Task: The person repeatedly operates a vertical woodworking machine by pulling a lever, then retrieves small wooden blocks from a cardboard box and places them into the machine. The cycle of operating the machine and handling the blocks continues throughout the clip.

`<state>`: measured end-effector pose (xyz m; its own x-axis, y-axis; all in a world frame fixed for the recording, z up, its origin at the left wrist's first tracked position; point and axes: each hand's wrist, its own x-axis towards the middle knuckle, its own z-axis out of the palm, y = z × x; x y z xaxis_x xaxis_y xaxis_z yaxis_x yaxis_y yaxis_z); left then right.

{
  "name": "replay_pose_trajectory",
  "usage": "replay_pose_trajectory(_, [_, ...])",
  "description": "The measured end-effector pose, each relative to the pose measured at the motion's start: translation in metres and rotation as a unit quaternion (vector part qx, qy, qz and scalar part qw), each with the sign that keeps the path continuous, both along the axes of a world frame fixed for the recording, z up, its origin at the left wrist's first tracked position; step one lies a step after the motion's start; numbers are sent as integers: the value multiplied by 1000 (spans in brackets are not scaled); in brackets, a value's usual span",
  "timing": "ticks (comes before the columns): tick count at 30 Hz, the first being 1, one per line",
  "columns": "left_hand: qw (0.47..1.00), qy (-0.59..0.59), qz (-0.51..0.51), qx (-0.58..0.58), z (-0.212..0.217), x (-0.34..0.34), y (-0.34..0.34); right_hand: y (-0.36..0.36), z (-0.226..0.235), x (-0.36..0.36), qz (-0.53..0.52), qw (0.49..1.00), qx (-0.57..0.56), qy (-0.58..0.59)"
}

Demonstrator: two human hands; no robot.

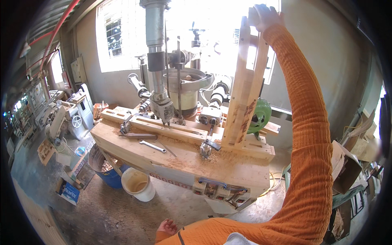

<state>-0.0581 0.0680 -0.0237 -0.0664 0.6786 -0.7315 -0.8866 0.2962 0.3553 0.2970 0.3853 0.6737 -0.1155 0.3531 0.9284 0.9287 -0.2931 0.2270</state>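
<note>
My right arm reaches high, and my right hand (pixel 268 18) grips a small wooden block (pixel 254 17) at the top of a tall wooden upright frame (pixel 237 98). Window glare blurs the block's edges. The frame rises from the right end of a wooden workbench (pixel 241 169). Low in front of me, my left hand (pixel 168 226) hangs with its fingers curled and nothing visible in them. On the bench lie an open-end wrench (pixel 152 146), a thin rod (pixel 168 149) and a dark flat bar (pixel 139 136). Wood shavings surround a metal clamp (pixel 205 150).
A vertical drill head (pixel 161 104) stands over the bench. Behind it is a round feeder bowl (pixel 188 76); a green motor housing (pixel 260 115) sits beyond the upright. A white bucket (pixel 139 185) and a blue drum (pixel 107 169) stand below left. Switches (pixel 219 197) line the bench's front.
</note>
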Motion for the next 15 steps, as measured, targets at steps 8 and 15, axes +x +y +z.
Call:
replay_pose_trajectory(8, [999, 4, -28, 19, 7, 13, 15, -9, -2, -32, -9, 993, -74, 91])
replay_pose_trajectory(15, [998, 0, -55, 13, 1, 22, 27, 10, -13, -22, -1, 998, 10, 58])
